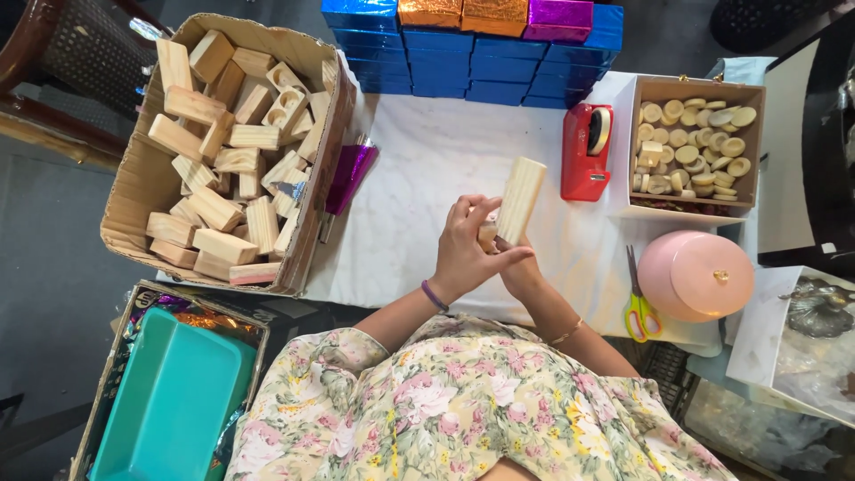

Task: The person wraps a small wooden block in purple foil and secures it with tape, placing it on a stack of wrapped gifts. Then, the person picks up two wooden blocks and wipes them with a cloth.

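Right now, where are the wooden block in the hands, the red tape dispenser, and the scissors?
wooden block (pixel 520 199), head view, middle of its long face.
red tape dispenser (pixel 583 160), head view, red body.
scissors (pixel 639 316), head view, yellow handles.

Right hand (pixel 519 270) mostly hidden behind left hand (pixel 463 254) and the wooden block (pixel 518 201); its grip on the block can't be made out. Small pale piece (pixel 487 235) between the fingers, too covered to identify. Teal tray (pixel 169 401) cut off by bottom edge. Top row of foil boxes (pixel 463 13) cropped at top. Scissors (pixel 636 303) blades partly under the pink tin (pixel 695 274). Grey object (pixel 815 307) at right too blurred to identify.
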